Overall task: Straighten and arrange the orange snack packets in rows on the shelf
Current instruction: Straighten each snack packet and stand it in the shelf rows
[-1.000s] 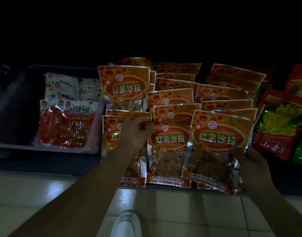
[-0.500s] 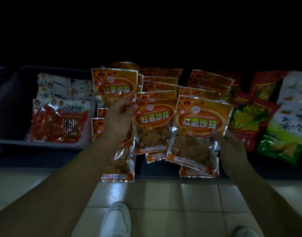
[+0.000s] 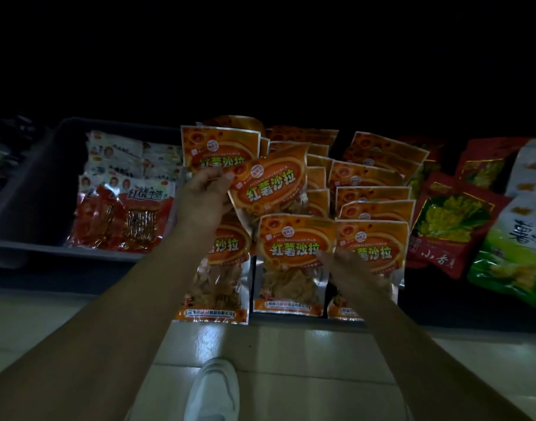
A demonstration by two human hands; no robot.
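I am looking at a dim, low shelf (image 3: pixel 78 278) above a pale tiled floor (image 3: pixel 291 344), and everything behind it is black. The orange snack packets (image 3: pixel 376 177) fill the middle of the shelf in overlapping rows running toward 12 o'clock.

My left hand (image 3: pixel 203 196) pinches the top corner of a tilted orange packet (image 3: pixel 269 186) between thumb and fingers. It is held off the rows, just at 3 o'clock from the hand. My right hand (image 3: pixel 352 268) lies across the seam between the front middle packet (image 3: pixel 291 256) and the front right packet (image 3: pixel 379 247), with its fingertips on the middle one's edge. I cannot tell whether it is gripping. The front left packet (image 3: pixel 221 268) hangs over the shelf lip.

At 9 o'clock a grey tray (image 3: pixel 26 183) holds red-and-white packets (image 3: pixel 124 214). At 3 o'clock lie red packets (image 3: pixel 449 226) and a green packet (image 3: pixel 510 262). A white shoe (image 3: pixel 215 390) shows at 6 o'clock.
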